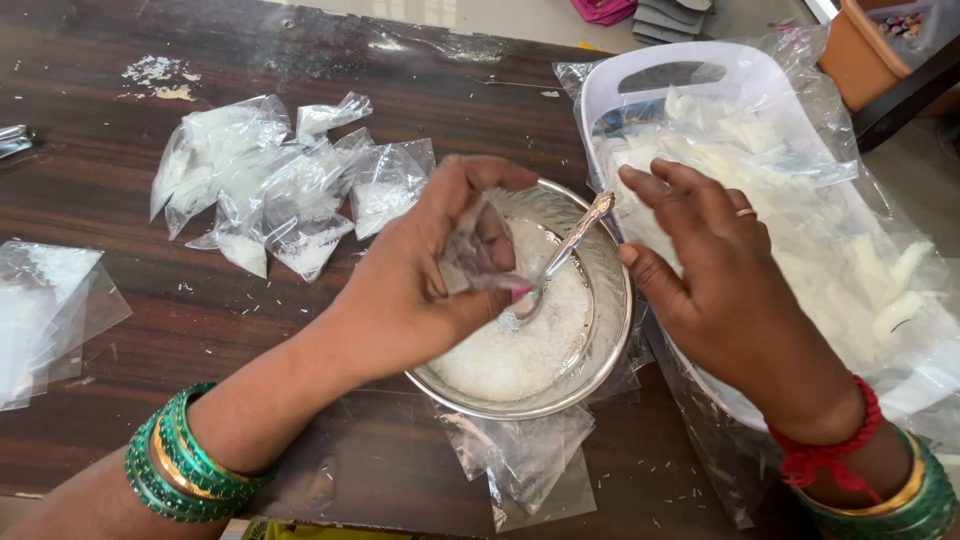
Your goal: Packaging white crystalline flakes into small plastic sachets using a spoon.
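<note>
Bowl (600,330) of steel sits mid-bench, part filled with white grated stuff (520,345). Left hand (425,280) hangs over its left rim; fingers pinch a small clear pouch (478,250) held open above the white heap. Spoon (560,255) leans in the bowl, scoop end buried near the pouch mouth, handle pointing up to the right. Right hand (715,270) is just beside the spoon handle, fingers loosely spread and holding nothing, fingertips near the handle tip; whether they touch it I cannot tell. Filled pouches (285,185) lie heaped on the dark wooden bench (120,310) to the left. Empty clear bags (525,455) lie under the bowl's near edge. White tray (650,80) wrapped in plastic, holding pale white pieces, lies to the right.
</note>
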